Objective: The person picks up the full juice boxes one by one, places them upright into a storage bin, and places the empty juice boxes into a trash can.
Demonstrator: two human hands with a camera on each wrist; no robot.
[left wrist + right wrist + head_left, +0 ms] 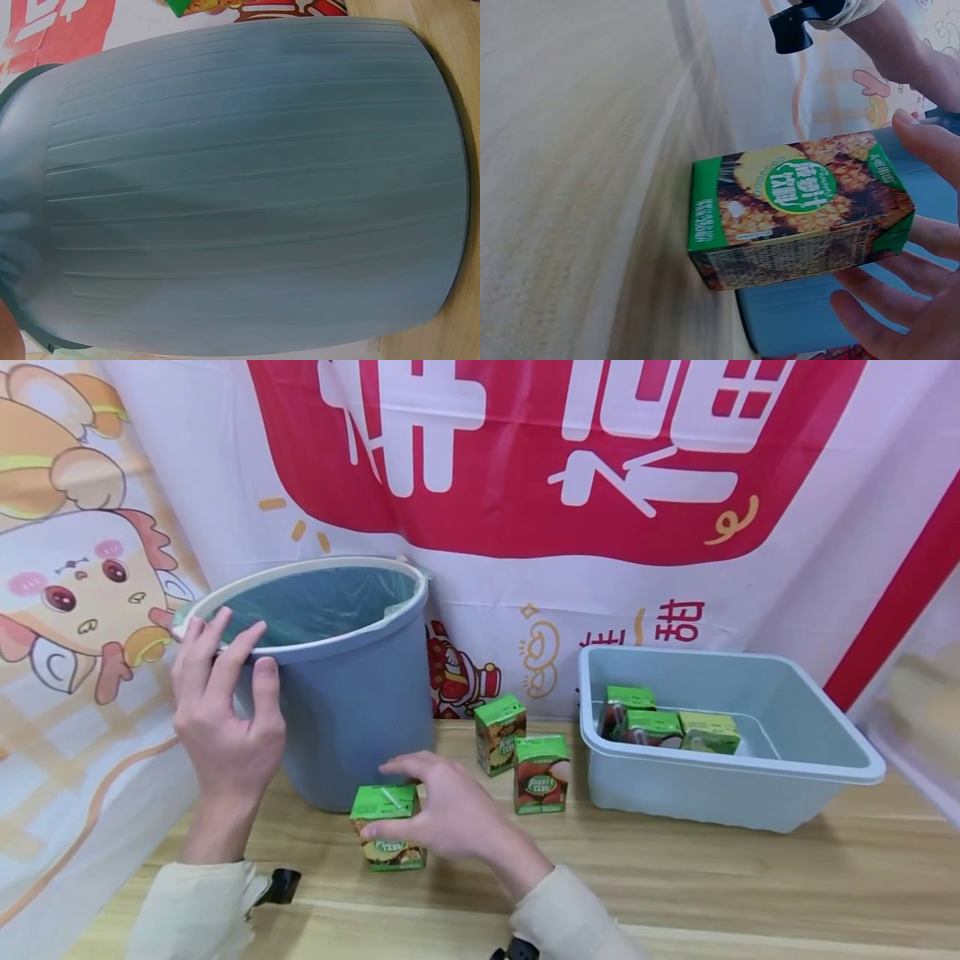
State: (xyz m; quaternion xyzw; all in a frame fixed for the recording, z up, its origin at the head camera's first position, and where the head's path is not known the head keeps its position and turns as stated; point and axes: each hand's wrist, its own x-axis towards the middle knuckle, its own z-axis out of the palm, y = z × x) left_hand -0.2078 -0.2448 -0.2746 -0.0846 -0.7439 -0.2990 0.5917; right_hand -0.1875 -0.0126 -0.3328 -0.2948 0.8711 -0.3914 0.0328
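My right hand (457,806) is spread around a green-topped juice box (393,852) that stands on the table in front of the bin. The thumb overlaps the box's front in the head view, and the other fingers lie behind it. Seen from the right wrist, pineapple pictures cover the juice box (802,191), and the right hand's fingers (877,300) are spread beside its top end. My left hand (228,718) is at the near left rim of a blue-grey bin (352,718), its fingers extended over the edge. The bin's ribbed wall (255,187) fills the left wrist view.
Two more juice boxes, one pineapple (500,735) and one reddish-brown (542,777), stand right of the bin. A pale blue tub (705,793) on the right holds several boxes. A clear liner (337,602) lines the bin. A printed cloth (510,539) hangs behind.
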